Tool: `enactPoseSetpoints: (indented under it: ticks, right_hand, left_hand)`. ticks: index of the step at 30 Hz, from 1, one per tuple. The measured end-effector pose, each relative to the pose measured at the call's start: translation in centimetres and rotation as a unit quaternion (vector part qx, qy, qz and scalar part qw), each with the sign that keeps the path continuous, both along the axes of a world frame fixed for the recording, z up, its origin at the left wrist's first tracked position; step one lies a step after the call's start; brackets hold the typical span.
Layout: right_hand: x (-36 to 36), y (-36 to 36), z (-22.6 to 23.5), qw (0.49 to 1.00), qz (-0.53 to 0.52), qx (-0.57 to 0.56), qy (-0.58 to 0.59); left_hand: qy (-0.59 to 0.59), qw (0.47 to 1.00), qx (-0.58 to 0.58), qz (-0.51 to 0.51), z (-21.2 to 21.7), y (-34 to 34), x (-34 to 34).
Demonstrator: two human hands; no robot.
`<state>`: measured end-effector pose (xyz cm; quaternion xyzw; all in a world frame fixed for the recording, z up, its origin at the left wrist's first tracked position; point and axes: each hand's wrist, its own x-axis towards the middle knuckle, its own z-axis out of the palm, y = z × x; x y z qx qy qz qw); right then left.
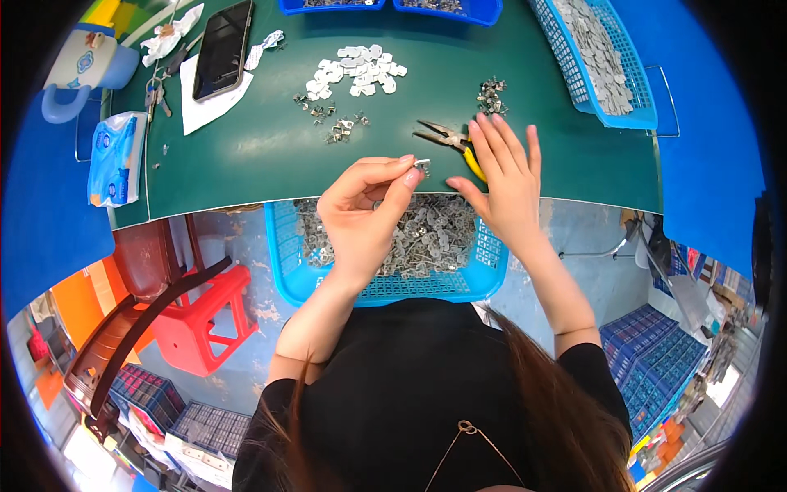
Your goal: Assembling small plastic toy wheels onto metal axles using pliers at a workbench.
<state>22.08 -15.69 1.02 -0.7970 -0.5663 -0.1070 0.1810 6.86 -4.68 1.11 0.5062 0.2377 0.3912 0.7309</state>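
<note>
My left hand (365, 209) pinches a small metal part (422, 165) between thumb and fingertips, just above the green table's front edge. To its right, my right hand (510, 176) is spread flat, palm down, partly over the yellow handle of a pair of pliers (447, 136). The pliers' jaws point left. Just beyond my right fingertips lies a small heap of metal clips (492, 96). Farther back sits a pile of flat white-grey pieces (357, 69), with loose metal clips (340, 129) in front of it. Below my hands, a blue basket (385, 290) holds many metal parts.
A blue basket (584, 86) of flat grey pieces stands at the right rear. Blue trays (451, 15) line the far edge. At left are a phone (223, 49), keys (156, 92), a tissue pack (117, 160) and a blue-handled jug (82, 61). A red stool (201, 324) stands lower left.
</note>
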Motion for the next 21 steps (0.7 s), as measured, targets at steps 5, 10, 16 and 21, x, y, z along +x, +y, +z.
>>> enactPoseSetpoints:
  ticks: [5, 10, 16, 21]
  right_hand:
    - [0.0, -0.4, -0.7, 0.999, 0.024, 0.026, -0.012]
    - [0.7, -0.6, 3.6, 0.990, 0.093, 0.104, 0.032]
    - [0.3, -0.8, 7.7, 0.980, 0.179, 0.084, -0.002]
    - [0.6, -0.4, 8.7, 0.963, 0.241, 0.082, -0.084]
  left_hand:
    - [0.007, 0.994, 0.105, 0.036, -0.3, 0.3, -0.7]
    - [0.014, 0.979, 0.189, 0.077, -0.4, 0.5, -1.6]
    - [0.046, 0.967, 0.241, 0.072, 0.4, 0.8, -2.2]
    - [0.054, 0.961, 0.263, 0.072, 0.6, 0.8, -2.4]
